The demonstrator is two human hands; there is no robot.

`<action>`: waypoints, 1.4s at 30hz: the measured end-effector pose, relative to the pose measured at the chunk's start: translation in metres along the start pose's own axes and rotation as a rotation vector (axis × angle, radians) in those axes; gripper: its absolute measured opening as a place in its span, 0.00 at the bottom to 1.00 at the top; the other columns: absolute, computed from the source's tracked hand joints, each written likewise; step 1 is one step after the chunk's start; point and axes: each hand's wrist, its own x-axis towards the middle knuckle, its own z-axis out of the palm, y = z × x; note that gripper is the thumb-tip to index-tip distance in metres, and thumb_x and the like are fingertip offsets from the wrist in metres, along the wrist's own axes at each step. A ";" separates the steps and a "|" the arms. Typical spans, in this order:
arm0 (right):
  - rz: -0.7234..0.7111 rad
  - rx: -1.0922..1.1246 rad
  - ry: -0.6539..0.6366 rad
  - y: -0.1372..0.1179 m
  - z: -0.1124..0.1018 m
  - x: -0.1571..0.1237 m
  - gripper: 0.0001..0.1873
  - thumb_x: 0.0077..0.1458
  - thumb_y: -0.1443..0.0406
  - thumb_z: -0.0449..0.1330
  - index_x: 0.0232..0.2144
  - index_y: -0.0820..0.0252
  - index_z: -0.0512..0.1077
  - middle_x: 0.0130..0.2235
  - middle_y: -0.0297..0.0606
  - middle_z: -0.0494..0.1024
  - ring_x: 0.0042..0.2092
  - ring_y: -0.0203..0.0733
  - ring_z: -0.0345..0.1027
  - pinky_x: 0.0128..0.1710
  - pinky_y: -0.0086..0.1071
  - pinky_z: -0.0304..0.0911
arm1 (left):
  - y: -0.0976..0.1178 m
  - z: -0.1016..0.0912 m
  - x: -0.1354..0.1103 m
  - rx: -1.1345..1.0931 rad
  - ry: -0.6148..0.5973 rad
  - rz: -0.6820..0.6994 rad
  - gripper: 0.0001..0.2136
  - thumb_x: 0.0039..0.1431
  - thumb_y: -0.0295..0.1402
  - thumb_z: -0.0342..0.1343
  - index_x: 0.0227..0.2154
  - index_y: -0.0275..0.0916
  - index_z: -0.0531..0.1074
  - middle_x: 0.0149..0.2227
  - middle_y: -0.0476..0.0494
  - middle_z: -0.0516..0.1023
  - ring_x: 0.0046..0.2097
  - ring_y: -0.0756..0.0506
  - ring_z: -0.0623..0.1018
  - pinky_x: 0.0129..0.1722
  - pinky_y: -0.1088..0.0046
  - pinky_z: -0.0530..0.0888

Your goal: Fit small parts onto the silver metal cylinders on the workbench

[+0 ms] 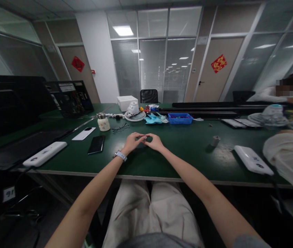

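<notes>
Over the middle of the green table [182, 151], my left hand [133, 141] and my right hand [154, 142] meet at their fingertips. Both are closed in a pinch around a small object [144, 138], mostly covered by the fingers and too small to name. A watch sits on my left wrist. Beyond the hands lie light blue fan blades [154, 118] and a blue plastic basket [179, 119] with small parts in it. A white fan part with a round grille [135, 115] stands a little left of them. To the right, a small metal cylinder [215, 141] stands on the table.
On the left are a black phone [96, 144], a white card-like item [83, 133], a cream bottle [103, 123], glasses [121, 127] and a white power strip-like device [45, 153]. Another white device [253, 159] and plastic bags lie right. A person sits at far right.
</notes>
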 end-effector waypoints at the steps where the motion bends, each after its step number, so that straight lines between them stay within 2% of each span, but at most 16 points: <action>1: 0.010 0.066 -0.009 0.003 0.002 -0.001 0.21 0.42 0.55 0.66 0.41 0.53 0.74 0.40 0.37 0.78 0.44 0.45 0.70 0.46 0.40 0.63 | 0.003 0.001 0.002 0.009 -0.001 0.013 0.16 0.54 0.47 0.54 0.36 0.41 0.78 0.37 0.42 0.79 0.39 0.44 0.75 0.40 0.69 0.70; 3: 0.035 0.149 -0.011 0.008 0.005 -0.004 0.22 0.42 0.56 0.66 0.41 0.53 0.73 0.35 0.35 0.78 0.39 0.43 0.72 0.42 0.37 0.66 | 0.008 0.002 0.008 0.024 0.019 0.023 0.14 0.53 0.45 0.55 0.32 0.41 0.79 0.35 0.42 0.79 0.40 0.44 0.75 0.42 0.67 0.69; 6: 0.044 0.196 0.006 0.010 0.008 -0.006 0.23 0.42 0.56 0.66 0.43 0.54 0.72 0.35 0.35 0.79 0.37 0.41 0.73 0.39 0.35 0.67 | 0.006 0.000 0.015 0.049 0.087 0.029 0.14 0.54 0.45 0.55 0.30 0.41 0.79 0.35 0.41 0.79 0.41 0.43 0.75 0.44 0.66 0.68; 10: 0.027 0.191 0.025 0.008 0.010 -0.008 0.24 0.41 0.56 0.66 0.44 0.54 0.72 0.36 0.35 0.78 0.36 0.40 0.73 0.39 0.34 0.68 | -0.019 -0.007 0.012 0.096 0.200 -0.040 0.16 0.54 0.46 0.54 0.33 0.41 0.79 0.37 0.41 0.80 0.43 0.43 0.75 0.45 0.66 0.67; 12: 0.021 0.180 0.027 0.007 0.010 -0.010 0.24 0.41 0.56 0.66 0.43 0.53 0.72 0.35 0.35 0.78 0.35 0.40 0.72 0.38 0.34 0.68 | -0.037 -0.010 0.007 0.139 0.137 -0.108 0.15 0.54 0.46 0.54 0.33 0.43 0.80 0.37 0.42 0.80 0.43 0.42 0.75 0.46 0.65 0.67; 14: 0.026 0.171 0.034 0.007 0.011 -0.011 0.25 0.41 0.55 0.66 0.43 0.53 0.72 0.35 0.34 0.78 0.34 0.39 0.72 0.37 0.33 0.68 | -0.053 -0.012 0.001 0.186 -0.015 -0.169 0.14 0.53 0.46 0.55 0.32 0.45 0.80 0.37 0.43 0.81 0.42 0.42 0.76 0.46 0.66 0.67; 16: 0.031 0.153 0.040 0.007 0.012 -0.011 0.27 0.40 0.54 0.67 0.44 0.53 0.72 0.35 0.34 0.77 0.34 0.39 0.72 0.36 0.33 0.68 | -0.062 -0.012 -0.003 0.264 -0.099 -0.209 0.13 0.52 0.46 0.55 0.32 0.47 0.80 0.40 0.46 0.81 0.45 0.42 0.75 0.48 0.65 0.66; 19: 0.013 0.123 0.033 0.006 0.014 -0.010 0.31 0.38 0.50 0.67 0.45 0.52 0.70 0.37 0.35 0.77 0.35 0.39 0.72 0.37 0.33 0.68 | -0.064 -0.010 -0.005 0.340 -0.094 -0.228 0.12 0.51 0.47 0.56 0.33 0.50 0.80 0.43 0.49 0.79 0.49 0.40 0.72 0.50 0.63 0.64; 21: -0.001 0.105 0.027 0.005 0.016 -0.010 0.32 0.37 0.50 0.67 0.46 0.51 0.70 0.38 0.36 0.77 0.36 0.40 0.72 0.38 0.34 0.67 | -0.062 -0.011 -0.005 0.303 -0.073 -0.219 0.13 0.52 0.47 0.56 0.34 0.49 0.80 0.43 0.48 0.80 0.48 0.41 0.73 0.50 0.65 0.64; 23: 0.010 0.086 0.035 0.003 0.017 -0.009 0.31 0.37 0.51 0.68 0.45 0.52 0.69 0.38 0.36 0.77 0.37 0.40 0.72 0.39 0.35 0.67 | -0.061 -0.012 -0.004 0.231 0.000 -0.251 0.15 0.53 0.47 0.54 0.35 0.46 0.80 0.42 0.46 0.80 0.46 0.42 0.75 0.47 0.69 0.67; 27: 0.078 0.107 0.038 0.004 0.017 -0.009 0.26 0.38 0.60 0.68 0.43 0.54 0.67 0.37 0.34 0.77 0.37 0.40 0.72 0.40 0.35 0.67 | -0.062 -0.016 -0.006 0.149 0.176 -0.444 0.20 0.54 0.49 0.51 0.37 0.39 0.80 0.34 0.44 0.82 0.39 0.42 0.78 0.36 0.72 0.70; 31: 0.060 0.174 -0.006 0.005 0.014 -0.011 0.24 0.40 0.67 0.65 0.43 0.55 0.66 0.40 0.34 0.76 0.41 0.38 0.71 0.44 0.35 0.65 | -0.063 -0.017 -0.008 0.143 0.189 -0.491 0.21 0.53 0.50 0.52 0.36 0.38 0.80 0.32 0.42 0.81 0.35 0.42 0.78 0.31 0.72 0.69; 34: 0.031 0.199 0.006 0.003 0.012 -0.013 0.27 0.39 0.63 0.67 0.44 0.57 0.66 0.42 0.37 0.75 0.42 0.38 0.70 0.44 0.34 0.65 | -0.063 -0.017 -0.008 0.162 0.180 -0.477 0.21 0.52 0.50 0.52 0.35 0.38 0.80 0.32 0.41 0.81 0.34 0.43 0.78 0.32 0.72 0.68; 36: 0.078 0.199 0.052 0.002 0.012 -0.013 0.28 0.37 0.59 0.68 0.42 0.59 0.68 0.41 0.38 0.75 0.41 0.39 0.70 0.44 0.35 0.65 | -0.062 -0.016 -0.009 0.170 0.179 -0.476 0.21 0.53 0.50 0.52 0.35 0.38 0.80 0.32 0.40 0.81 0.33 0.43 0.77 0.32 0.71 0.68; 38: 0.182 0.248 0.072 0.001 0.011 -0.011 0.26 0.36 0.58 0.69 0.39 0.60 0.70 0.38 0.39 0.76 0.38 0.40 0.70 0.43 0.36 0.66 | -0.062 -0.016 -0.009 0.170 0.179 -0.478 0.21 0.53 0.50 0.52 0.35 0.38 0.80 0.31 0.41 0.81 0.33 0.43 0.77 0.31 0.71 0.68; 42: 0.395 0.581 0.001 0.003 0.002 -0.003 0.15 0.45 0.62 0.66 0.36 0.63 0.72 0.37 0.40 0.78 0.39 0.39 0.71 0.45 0.35 0.66 | -0.062 -0.017 -0.010 0.174 0.171 -0.481 0.21 0.52 0.50 0.52 0.35 0.39 0.80 0.31 0.41 0.81 0.32 0.44 0.77 0.31 0.71 0.68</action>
